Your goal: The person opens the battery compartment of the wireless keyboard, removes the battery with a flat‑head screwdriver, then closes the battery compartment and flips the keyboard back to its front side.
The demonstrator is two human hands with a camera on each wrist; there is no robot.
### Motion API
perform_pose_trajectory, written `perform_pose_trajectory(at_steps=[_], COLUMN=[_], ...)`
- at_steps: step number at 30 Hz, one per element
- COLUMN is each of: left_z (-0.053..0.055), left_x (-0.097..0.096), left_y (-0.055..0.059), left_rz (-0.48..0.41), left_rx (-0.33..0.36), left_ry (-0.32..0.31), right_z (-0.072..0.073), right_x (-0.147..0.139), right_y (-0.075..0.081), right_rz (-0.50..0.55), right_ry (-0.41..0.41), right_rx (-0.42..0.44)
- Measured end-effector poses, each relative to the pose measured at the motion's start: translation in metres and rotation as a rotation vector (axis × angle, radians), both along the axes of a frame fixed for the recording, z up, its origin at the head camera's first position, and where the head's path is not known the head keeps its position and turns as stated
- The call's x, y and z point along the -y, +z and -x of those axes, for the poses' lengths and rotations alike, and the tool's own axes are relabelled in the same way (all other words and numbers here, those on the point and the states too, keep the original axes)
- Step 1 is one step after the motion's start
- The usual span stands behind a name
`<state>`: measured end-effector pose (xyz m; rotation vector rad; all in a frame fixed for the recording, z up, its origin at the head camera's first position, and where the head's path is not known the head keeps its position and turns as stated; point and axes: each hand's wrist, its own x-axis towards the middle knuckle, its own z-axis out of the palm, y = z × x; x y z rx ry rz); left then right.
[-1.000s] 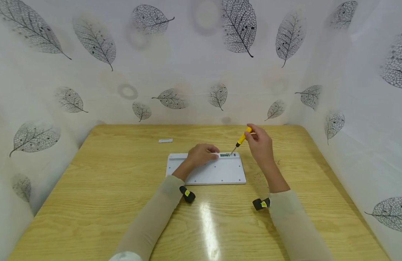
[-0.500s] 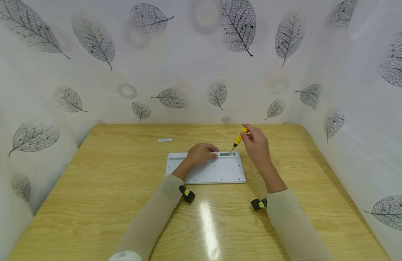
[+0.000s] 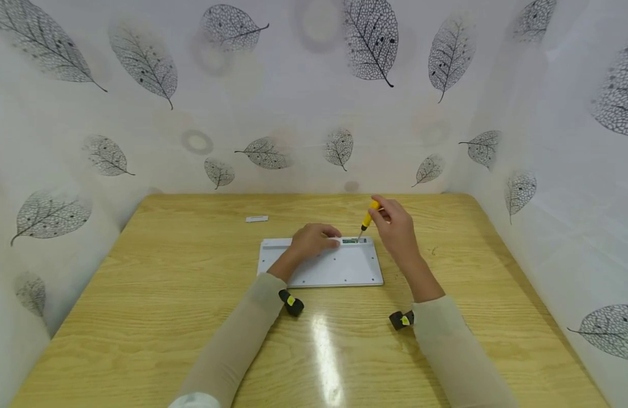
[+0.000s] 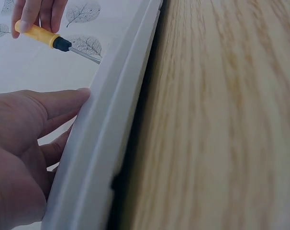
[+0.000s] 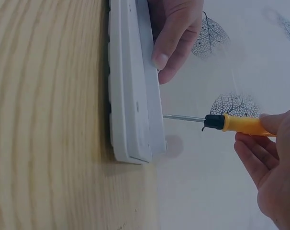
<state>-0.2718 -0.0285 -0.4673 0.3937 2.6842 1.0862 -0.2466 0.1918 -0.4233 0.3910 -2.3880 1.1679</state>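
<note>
A white keyboard [image 3: 319, 272] lies face down, its screw-dotted back upward; keys show along its underside in the right wrist view. My left hand [image 3: 314, 240] grips its raised far ridge, thumb on the near side and fingers over the back. Just right of those fingers, a narrow open slot [image 3: 350, 241] exposes a green circuit board. My right hand [image 3: 395, 226] pinches a screwdriver [image 5: 243, 125] by its yellow handle, thumb and fingertips around the upper end. The slanting metal shaft reaches down to the slot, where the ridge hides its tip in both wrist views.
A small white strip-shaped cover [image 3: 256, 219] lies on the wooden table [image 3: 191, 311], behind and left of the keyboard. Leaf-patterned white cloth [image 3: 293, 113] hangs behind the table and along both sides. Each wrist carries a small black camera [image 3: 294, 306].
My right hand has shifted left, bringing the screwdriver's handle over and making it more upright; its tip has moved slightly left along the slot. My left hand keeps its hold on the keyboard.
</note>
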Motion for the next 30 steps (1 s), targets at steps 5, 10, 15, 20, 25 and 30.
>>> perform_pose_trajectory(at_steps=[5,10,15,20,25,30], left_z=[-0.001,-0.002,-0.001,0.001,0.002,0.002], left_x=[0.002,0.003,0.002,0.002,0.001,0.002], left_y=[0.001,0.003,0.001,-0.003,-0.005,-0.003], left_rz=[-0.013,-0.017,-0.024,-0.019,-0.016,-0.014], left_rx=[0.003,0.003,0.011,-0.016,-0.044,-0.040], left_ry=[0.003,0.006,0.004,-0.018,-0.030,-0.032], right_z=[0.001,-0.001,-0.001,-0.001,0.001,0.004], right_x=[-0.001,-0.002,-0.004,-0.009,-0.017,-0.028], right_y=[-0.001,0.001,0.000,-0.001,-0.003,-0.008], right_rz=[0.035,0.062,0.036,0.018,0.087,0.181], right_ry=[0.009,0.013,0.004,-0.004,-0.026,-0.004], right_rx=[0.039,0.065,0.057,0.077,0.164,0.258])
